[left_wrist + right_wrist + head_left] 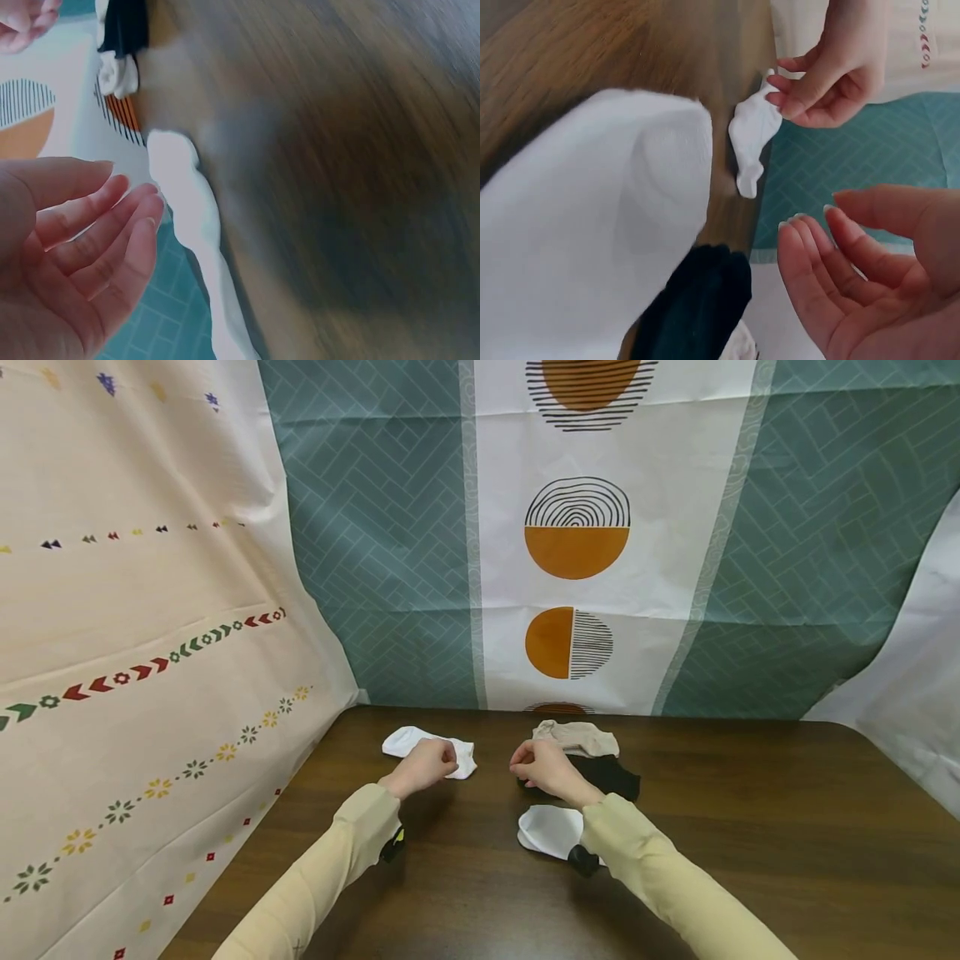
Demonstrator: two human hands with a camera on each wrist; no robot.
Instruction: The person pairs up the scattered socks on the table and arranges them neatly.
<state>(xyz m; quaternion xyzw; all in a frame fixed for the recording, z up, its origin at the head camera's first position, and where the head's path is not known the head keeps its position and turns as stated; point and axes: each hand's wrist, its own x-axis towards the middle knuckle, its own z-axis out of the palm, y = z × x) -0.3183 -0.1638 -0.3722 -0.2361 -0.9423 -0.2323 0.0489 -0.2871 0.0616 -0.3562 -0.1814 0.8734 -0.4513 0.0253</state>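
Note:
My left hand [424, 766] hovers over the right part of a white sock [405, 740] at the back left of the table. In the left wrist view its loosely bent fingers are apart from that sock [196, 206] and hold nothing. My right hand [549, 767] is in the air before a black sock [613, 777], which it partly hides; a beige sock [588, 739] lies just behind. Nearer, under the right wrist, lies another white sock [546, 831], large in the right wrist view. There the right fingers [799, 262] bend loosely around nothing.
The dark wooden table [465, 893] carries the socks. A teal and white patterned cloth [375, 568] hangs behind it, and a cream patterned cloth [150, 735] runs along the left edge. Dark wrist devices [582, 860] sit under both sleeves.

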